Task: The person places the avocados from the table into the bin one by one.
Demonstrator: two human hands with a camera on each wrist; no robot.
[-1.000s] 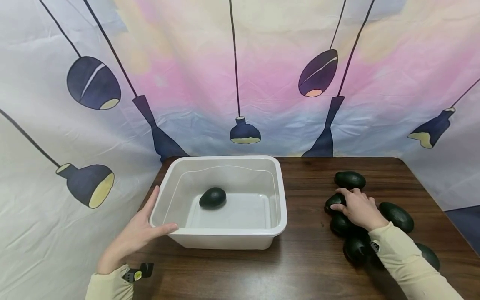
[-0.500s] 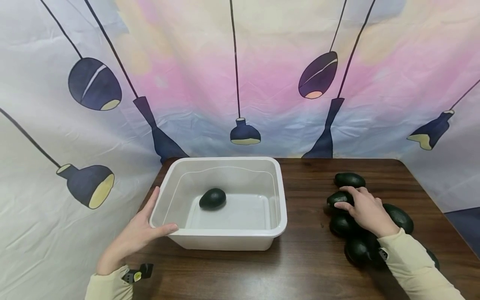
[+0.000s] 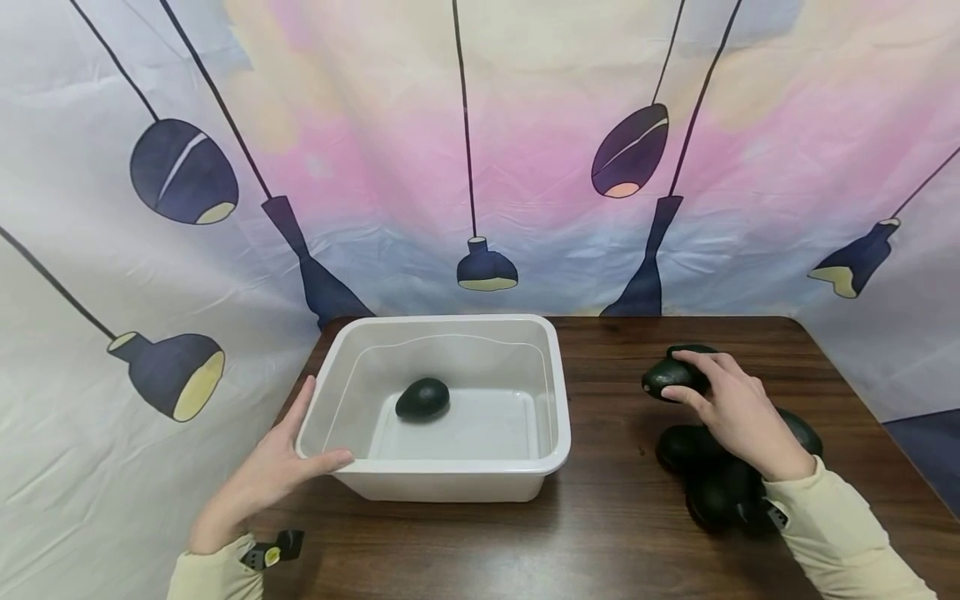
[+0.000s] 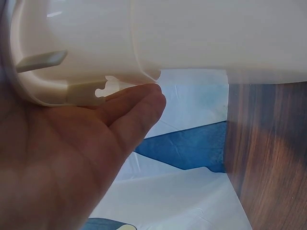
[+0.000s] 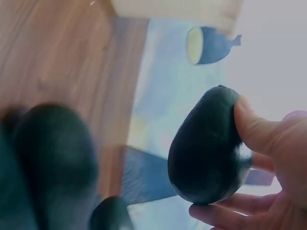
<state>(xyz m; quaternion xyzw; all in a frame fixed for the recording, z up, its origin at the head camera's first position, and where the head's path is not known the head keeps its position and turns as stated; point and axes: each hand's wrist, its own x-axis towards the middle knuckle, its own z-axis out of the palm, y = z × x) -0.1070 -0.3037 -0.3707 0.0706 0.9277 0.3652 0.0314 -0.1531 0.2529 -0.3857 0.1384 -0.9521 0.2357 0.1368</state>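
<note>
My right hand (image 3: pixel 742 408) grips a dark green avocado (image 3: pixel 662 377) between thumb and fingers, raised over the right side of the table. In the right wrist view the held avocado (image 5: pixel 206 148) has its narrow end upward, with the thumb on one side and fingers beneath and behind. My left hand (image 3: pixel 270 467) rests at the left front corner of a white plastic tub (image 3: pixel 450 465), fingers straight along its side and thumb on the front rim. Those straight fingers (image 4: pixel 136 112) touch the tub's underside of the rim in the left wrist view. One avocado (image 3: pixel 422 399) lies inside the tub.
Several more avocados (image 3: pixel 712 492) lie clustered under my right forearm, partly hidden by it. Another avocado (image 3: pixel 692 348) sits behind the held one, mostly covered. The dark wooden table (image 3: pixel 615 533) ends at a cloth backdrop (image 3: pixel 547 150) printed with lamps.
My right hand has lifted the avocado off the group and moved it slightly up and back, so it overlaps the rear avocado. The left hand and tub stay in place.
</note>
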